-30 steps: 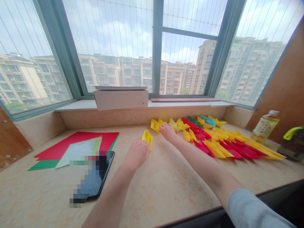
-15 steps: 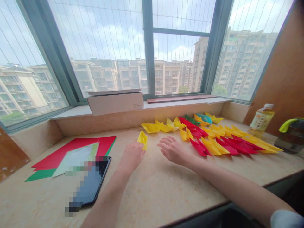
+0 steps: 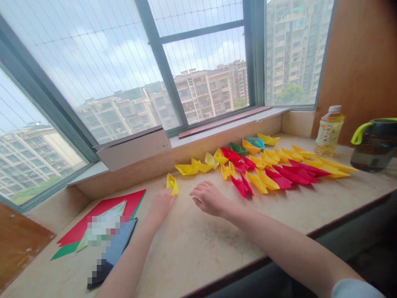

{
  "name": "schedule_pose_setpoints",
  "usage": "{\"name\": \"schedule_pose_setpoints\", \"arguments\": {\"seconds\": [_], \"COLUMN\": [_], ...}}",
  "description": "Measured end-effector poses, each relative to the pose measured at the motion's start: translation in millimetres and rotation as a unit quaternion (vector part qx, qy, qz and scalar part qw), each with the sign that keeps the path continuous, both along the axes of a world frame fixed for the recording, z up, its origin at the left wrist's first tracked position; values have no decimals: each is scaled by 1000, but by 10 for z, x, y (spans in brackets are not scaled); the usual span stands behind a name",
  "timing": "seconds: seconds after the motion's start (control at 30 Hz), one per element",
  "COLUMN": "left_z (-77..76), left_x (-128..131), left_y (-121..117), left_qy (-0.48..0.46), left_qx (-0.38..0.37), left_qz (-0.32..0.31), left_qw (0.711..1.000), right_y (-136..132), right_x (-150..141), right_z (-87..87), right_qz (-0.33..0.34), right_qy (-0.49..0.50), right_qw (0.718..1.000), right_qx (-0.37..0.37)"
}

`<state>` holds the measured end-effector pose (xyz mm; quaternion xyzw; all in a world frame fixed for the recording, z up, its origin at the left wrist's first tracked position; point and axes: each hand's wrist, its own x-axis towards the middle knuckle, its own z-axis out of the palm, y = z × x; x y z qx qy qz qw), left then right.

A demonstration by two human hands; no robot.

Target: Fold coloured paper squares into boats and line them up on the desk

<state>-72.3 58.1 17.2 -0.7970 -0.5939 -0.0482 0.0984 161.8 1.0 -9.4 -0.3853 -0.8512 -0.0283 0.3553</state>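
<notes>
My left hand [image 3: 160,207] is at the near end of a yellow paper boat [image 3: 172,184], its fingers closed on that end and partly hidden behind the hand's back. To the right, my right hand [image 3: 208,199] hovers over or rests on the countertop, empty, with the fingers loosely bent and the thumb apart. Beyond it, a row of yellow paper boats [image 3: 187,169] runs along the back. A red paper boat [image 3: 241,187] and an orange-yellow folded piece [image 3: 228,170] are the nearest folded things on its right.
Several more red and yellow boats [image 3: 279,178] fill the right side, near a drink bottle [image 3: 330,131] and a dark jug [image 3: 374,147]. Left lie red paper sheets [image 3: 102,209] and a phone [image 3: 119,244]. A white box [image 3: 133,149] stands on the window ledge.
The camera view has tilted and turned to the right. My right hand's fingers are drawn closer together. My left hand stays at the yellow boat.
</notes>
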Motion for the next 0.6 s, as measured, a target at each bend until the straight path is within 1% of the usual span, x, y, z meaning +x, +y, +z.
{"name": "schedule_pose_setpoints", "arguments": {"seconds": [0.17,0.3,0.43,0.6], "left_z": [126,145,116,60], "left_x": [288,470,573,630], "left_y": [429,714,885,1014], "left_qy": [34,37,36,37], "left_qx": [-17,-22,-16,-14], "left_qz": [7,34,47,51], "left_qw": [999,998,998,998], "right_y": [20,1,0,41], "right_x": [82,84,41,0], "right_z": [76,117,113,87], "right_qz": [-6,-12,-10,-22], "right_qy": [-2,-37,-54,-61], "right_qw": [1000,999,998,998], "right_qx": [10,20,19,14]}}
